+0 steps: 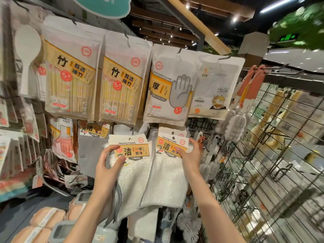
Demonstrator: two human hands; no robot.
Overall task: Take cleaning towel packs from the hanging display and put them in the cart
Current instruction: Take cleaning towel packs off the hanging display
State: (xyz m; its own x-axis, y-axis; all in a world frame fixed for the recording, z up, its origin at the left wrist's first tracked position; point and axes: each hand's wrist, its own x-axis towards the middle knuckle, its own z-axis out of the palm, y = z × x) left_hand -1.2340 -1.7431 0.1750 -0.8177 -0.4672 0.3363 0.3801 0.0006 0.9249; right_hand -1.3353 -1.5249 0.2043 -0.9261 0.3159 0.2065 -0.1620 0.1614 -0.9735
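Both hands are raised to the lower row of a hanging store display, each on its own pack of white cleaning towels. The left hand [109, 163] grips the left white towel pack with the yellow "Cleaning towels" header card [130, 149]: its thumb lies across the lower left of the card's face and the other fingers curl round the pack's left edge, where grey-trimmed towel layers show. The right hand [190, 156] holds the right white towel pack with a matching yellow header card [171, 146], thumb pressed on the card's right front and fingers wrapped behind its right edge. The two packs sit side by side, their cloth bodies touching and overlapping along a grey-bound seam in the middle, and both cards are still up at hook level; whether they are still threaded on the pegs cannot be told.

Above them hang two clear pouches of bamboo chopsticks with yellow labels [70, 79], a white pouch of disposable gloves printed with a grey hand [169, 86] and a white pouch with a cartoon figure [214, 88]. To the left hangs a pack of household gloves showing a pink glove [64, 139]. To the right stands a black wire grid panel [273, 155], with pale sponge bottle brushes on orange handles [236, 123] hanging near it.
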